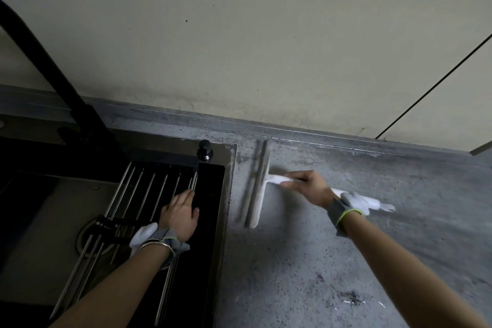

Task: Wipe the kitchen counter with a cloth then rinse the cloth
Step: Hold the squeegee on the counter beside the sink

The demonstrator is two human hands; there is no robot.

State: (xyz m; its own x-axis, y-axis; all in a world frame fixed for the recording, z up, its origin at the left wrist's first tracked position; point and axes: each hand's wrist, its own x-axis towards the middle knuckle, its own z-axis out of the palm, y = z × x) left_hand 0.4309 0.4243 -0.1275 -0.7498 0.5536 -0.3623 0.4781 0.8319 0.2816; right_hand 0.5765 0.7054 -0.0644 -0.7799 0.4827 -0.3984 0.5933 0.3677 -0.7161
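Right hand (308, 189): fingers curled round the handle of a squeegee (257, 186) on the counter (292, 261); blade's long axis runs wall-to-front, just right of the sink (40, 208). Left hand (181, 214): flat, fingers straight, on the rack (149, 186). Cloth: none visible.

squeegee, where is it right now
In the head view the squeegee lies on the grey counter just right of the sink. Its blade runs alongside the sink's edge, and the right hand grips its white handle.
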